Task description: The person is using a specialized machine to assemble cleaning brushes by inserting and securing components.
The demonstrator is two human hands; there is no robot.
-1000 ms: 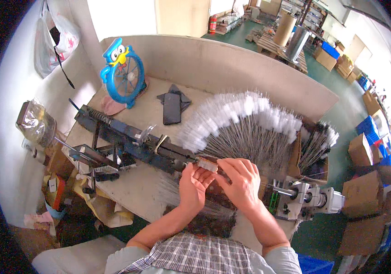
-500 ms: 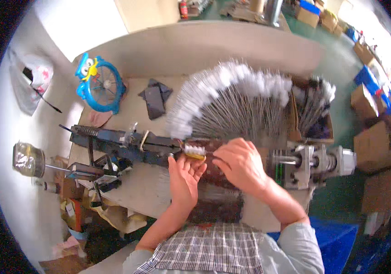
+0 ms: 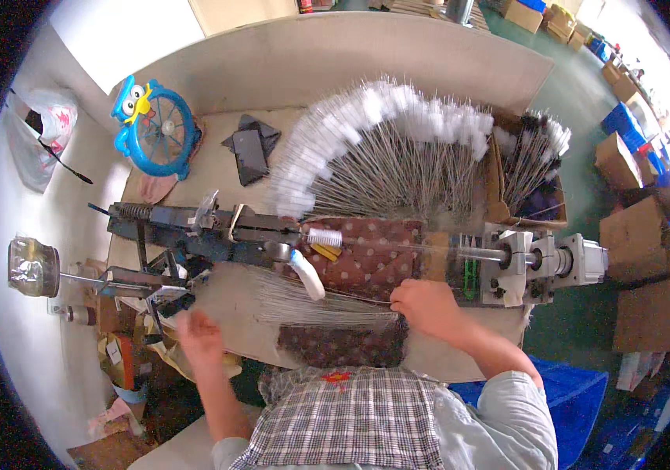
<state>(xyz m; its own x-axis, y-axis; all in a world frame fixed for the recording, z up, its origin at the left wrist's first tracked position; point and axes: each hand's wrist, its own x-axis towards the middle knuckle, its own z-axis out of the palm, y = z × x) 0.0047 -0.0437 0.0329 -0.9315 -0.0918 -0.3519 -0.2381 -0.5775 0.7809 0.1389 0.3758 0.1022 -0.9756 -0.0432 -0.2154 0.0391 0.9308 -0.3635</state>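
My right hand (image 3: 427,308) rests on the brown dotted cloth (image 3: 370,254) and pinches the right end of a flat bundle of thin bare wires (image 3: 311,307). The bundle spreads out leftward across the bench. My left hand (image 3: 200,337) is blurred at the bench's near left edge, fingers apart, with nothing in it. A finished white-bristled brush (image 3: 307,274) lies slanted just below the long dark twisting machine (image 3: 217,235). A white spool (image 3: 324,236) sits on the machine.
A wide fan of wire brushes with white tips (image 3: 382,149) covers the far bench. A grey motor unit (image 3: 542,262) sits at the right, with a blue bird-shaped fan (image 3: 155,129) and black phone (image 3: 250,153) at the far left. A glass jar (image 3: 33,266) and cardboard boxes (image 3: 648,235) stand around.
Both hands have left the machine's middle, where they held a brush. The right hand dropped to the wire bundle, the left swung down and left. The white brush now lies free.
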